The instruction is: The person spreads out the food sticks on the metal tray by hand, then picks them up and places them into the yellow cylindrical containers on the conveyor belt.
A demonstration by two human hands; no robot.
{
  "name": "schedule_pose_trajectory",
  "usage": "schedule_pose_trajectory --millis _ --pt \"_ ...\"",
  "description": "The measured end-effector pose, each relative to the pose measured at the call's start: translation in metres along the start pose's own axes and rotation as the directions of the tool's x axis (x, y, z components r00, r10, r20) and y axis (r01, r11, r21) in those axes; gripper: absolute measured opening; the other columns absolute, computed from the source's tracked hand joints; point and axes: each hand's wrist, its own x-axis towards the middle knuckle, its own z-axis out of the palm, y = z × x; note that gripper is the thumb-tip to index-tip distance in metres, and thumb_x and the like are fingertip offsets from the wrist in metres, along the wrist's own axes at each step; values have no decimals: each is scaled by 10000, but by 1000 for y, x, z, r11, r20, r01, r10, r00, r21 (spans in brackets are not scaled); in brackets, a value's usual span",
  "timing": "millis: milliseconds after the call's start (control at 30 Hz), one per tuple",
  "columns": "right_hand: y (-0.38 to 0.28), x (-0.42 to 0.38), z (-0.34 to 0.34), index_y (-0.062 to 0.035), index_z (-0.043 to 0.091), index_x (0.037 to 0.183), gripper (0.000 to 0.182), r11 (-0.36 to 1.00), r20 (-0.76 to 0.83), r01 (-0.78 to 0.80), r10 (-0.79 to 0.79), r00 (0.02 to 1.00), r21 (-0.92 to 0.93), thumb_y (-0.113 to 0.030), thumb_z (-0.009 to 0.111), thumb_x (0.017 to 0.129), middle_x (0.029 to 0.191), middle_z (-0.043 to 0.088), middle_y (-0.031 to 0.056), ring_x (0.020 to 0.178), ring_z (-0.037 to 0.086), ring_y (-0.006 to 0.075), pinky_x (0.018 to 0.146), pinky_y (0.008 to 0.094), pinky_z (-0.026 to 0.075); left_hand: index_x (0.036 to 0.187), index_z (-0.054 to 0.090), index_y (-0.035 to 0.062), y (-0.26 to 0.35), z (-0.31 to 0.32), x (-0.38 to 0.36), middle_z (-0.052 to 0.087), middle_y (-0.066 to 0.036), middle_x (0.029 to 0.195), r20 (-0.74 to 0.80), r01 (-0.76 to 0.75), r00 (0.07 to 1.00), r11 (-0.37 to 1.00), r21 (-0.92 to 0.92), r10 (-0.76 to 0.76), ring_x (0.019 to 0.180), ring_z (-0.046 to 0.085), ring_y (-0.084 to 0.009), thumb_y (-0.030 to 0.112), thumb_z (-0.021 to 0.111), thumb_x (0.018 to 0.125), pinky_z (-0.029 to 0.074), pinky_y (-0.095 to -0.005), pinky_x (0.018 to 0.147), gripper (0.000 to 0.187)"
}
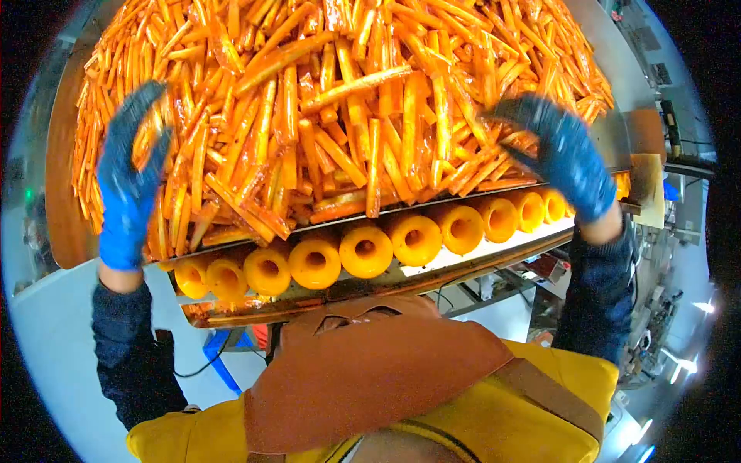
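A large heap of glossy orange sticks (340,108) fills a wide metal tray (65,170). Over the heap's left side is my left hand (133,174), in a blue glove with dark, wet-looking fingers. Its thumb and fingers are spread apart, and nothing is held between them. On the right, my right hand (559,154) wears a similar glove; its fingers are apart and curved toward the sticks, slightly blurred, with nothing seen in them. Whether either hand's fingertips touch the sticks is unclear.
Below the tray's front edge runs a row of yellow hollow rollers (367,251) over a metal ledge (463,266). A brown apron (378,378) covers my front. A blue stool leg (224,374) stands at the lower left. Cluttered equipment is at the right.
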Motion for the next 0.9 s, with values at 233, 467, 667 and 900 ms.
schedule_pose_trajectory --millis 233,467,667,900 --pt "-22 -30 80 -182 650 948 203 963 2 94 -97 995 -254 -129 561 773 856 565 52 725 609 256 551 366 511 1261 559 359 75 92 -58 398 -59 1419 357 -405 879 891 205 317 1353 253 -388 358 717 725 127 -563 1116 559" --pt "-6 -45 74 -105 642 1021 391 994 -138 11 -26 990 -112 -177 744 650 919 630 116 867 620 317 733 389 520 1278 560 226 63 98 -66 378 -104 1436 241 -358 924 896 264 298 1355 240 -406 292 706 738 173 -527 1120 564" --pt "-26 -63 65 -13 655 988 184 802 -489 -181 506 711 569 -64 696 816 993 662 59 922 621 157 809 282 492 1328 501 174 43 99 -107 357 -136 1450 29 -223 975 944 245 222 1359 261 -380 218 655 785 190 -522 1113 566" --pt "-123 -91 131 -58 658 941 181 487 -305 -12 565 767 873 -28 723 774 858 654 11 746 600 81 671 231 502 1351 474 282 31 109 -123 349 -86 1461 -38 -205 971 903 379 236 1320 340 -332 380 623 829 191 -559 1087 552"
